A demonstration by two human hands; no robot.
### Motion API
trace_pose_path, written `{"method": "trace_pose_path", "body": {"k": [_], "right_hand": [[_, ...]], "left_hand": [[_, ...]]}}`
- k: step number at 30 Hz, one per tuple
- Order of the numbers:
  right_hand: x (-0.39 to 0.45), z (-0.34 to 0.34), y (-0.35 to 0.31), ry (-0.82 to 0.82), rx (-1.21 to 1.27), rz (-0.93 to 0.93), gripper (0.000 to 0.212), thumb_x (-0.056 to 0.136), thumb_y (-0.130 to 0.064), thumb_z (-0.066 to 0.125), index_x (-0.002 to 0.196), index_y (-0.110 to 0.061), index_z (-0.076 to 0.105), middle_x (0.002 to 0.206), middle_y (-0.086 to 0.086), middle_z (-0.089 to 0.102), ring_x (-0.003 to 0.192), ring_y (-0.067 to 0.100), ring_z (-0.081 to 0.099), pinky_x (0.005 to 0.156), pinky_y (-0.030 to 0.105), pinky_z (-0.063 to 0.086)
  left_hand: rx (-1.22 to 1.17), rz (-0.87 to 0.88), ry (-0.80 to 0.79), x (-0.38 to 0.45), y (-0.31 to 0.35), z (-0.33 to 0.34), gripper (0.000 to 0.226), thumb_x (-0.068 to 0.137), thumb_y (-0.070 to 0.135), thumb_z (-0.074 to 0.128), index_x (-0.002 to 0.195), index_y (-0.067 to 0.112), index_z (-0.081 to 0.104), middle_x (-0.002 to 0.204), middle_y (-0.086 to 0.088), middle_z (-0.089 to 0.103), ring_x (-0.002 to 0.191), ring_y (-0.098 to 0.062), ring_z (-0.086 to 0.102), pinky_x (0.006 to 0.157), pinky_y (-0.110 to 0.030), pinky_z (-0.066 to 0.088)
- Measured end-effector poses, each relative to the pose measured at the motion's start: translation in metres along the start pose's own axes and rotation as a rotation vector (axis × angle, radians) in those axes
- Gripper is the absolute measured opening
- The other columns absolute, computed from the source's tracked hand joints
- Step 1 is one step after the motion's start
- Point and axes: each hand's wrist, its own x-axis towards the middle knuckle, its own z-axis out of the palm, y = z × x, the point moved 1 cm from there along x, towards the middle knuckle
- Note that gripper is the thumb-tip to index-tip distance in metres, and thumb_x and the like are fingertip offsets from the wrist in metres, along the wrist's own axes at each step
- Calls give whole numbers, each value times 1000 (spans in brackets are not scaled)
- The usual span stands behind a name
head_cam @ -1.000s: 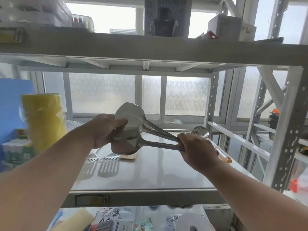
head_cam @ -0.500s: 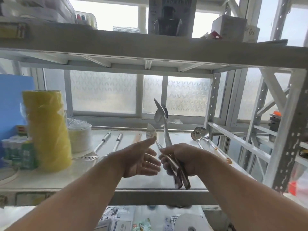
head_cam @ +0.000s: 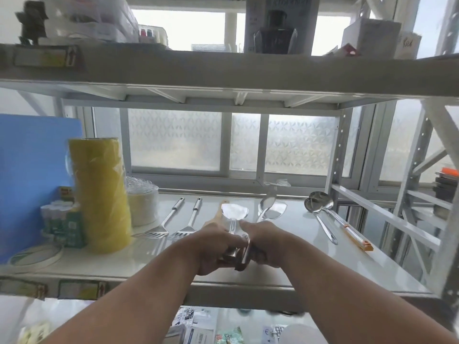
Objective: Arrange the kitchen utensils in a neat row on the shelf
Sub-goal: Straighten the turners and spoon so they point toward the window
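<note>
On the shelf [head_cam: 310, 264], just in front of the frosted window, both hands meet over a bunch of metal turners. The left hand [head_cam: 213, 247] curls round the handle of one flat turner [head_cam: 234, 212], whose blade points toward the window. The right hand [head_cam: 263, 244] grips the handles of the other turners [head_cam: 272, 209], whose blades fan out just right of the first. I cannot tell whether any blade touches the shelf yet.

Left of the hands lie two slotted turners [head_cam: 171, 222] and a wooden spatula [head_cam: 216, 217], handles toward the window; to the right lie two ladles [head_cam: 320, 207], bowls toward the window.

Judging from this, the handles are bunched tightly between the two hands, so pulling one free could drag a neighbour and let it drop on the shelf. A careless sweep left could also knock the wooden spatula or the slotted turners out of line.

Half a second ago the left hand was open and empty beside the right, which held the whole bunch upright in the air. Now the bunch is tipped forward and low, and the left hand has taken hold.
</note>
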Motion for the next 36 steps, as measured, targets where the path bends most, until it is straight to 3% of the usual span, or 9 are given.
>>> {"method": "trace_pose_path", "body": {"k": [3,6,8,11,14,17,24,32,36], "right_hand": [[5,-5,4,56,-10,-19,19,94,-21,67,85,-6,62,49,6,53,36,16,46,42,19,35],[9,-12,10,150,-4,-87,19,82,-12,77,88,-1,63,52,9,54,42,22,52,46,27,42],[8,-23,12,257,-92,-117,23,71,-11,76,87,-2,63,62,10,55,50,25,54,49,31,46],[0,-46,12,358,-247,-161,22,67,-17,68,82,-9,55,73,10,66,63,32,65,56,43,58],[-17,-65,13,373,-406,-168,36,72,-29,69,102,-11,62,91,3,67,84,26,67,78,44,61],[-35,-71,27,342,-710,-182,49,75,-44,63,117,-19,60,111,4,59,107,26,60,88,34,51],[-29,-75,54,393,-928,-281,10,88,-22,50,96,-18,54,101,6,48,96,31,58,87,37,50],[54,-89,38,476,-927,-193,25,93,-18,48,113,-12,62,117,9,51,109,30,58,90,41,54],[53,-91,37,558,-893,-176,40,90,-36,49,123,-14,59,121,9,48,116,32,53,87,43,48]], "left_hand": [[50,31,197,2,2,4,27,84,-9,71,110,-4,64,90,-23,65,64,-27,68,57,-35,61],[12,51,304,17,-1,13,47,77,-11,67,121,-6,51,90,-22,63,61,-25,66,63,-39,64],[-9,75,348,29,-3,19,34,78,-12,65,110,-4,57,85,-20,60,62,-28,64,72,-43,65],[24,93,415,47,-4,28,28,73,-3,66,101,1,62,83,-20,67,61,-31,70,73,-47,64],[30,108,465,68,-6,29,44,60,10,68,104,8,61,83,-20,75,62,-33,77,77,-67,63],[15,111,510,81,-12,31,44,52,19,68,91,-1,68,71,-20,77,59,-34,76,71,-52,66],[-53,168,548,90,-23,31,27,70,12,70,95,4,63,63,-11,70,57,-26,69,60,-37,56],[-118,196,519,84,-23,32,30,63,15,66,89,0,63,51,0,66,66,-29,65,75,-45,55],[-85,211,511,87,-24,32,31,64,17,68,88,-1,64,51,1,67,69,-29,66,84,-57,60]]}}
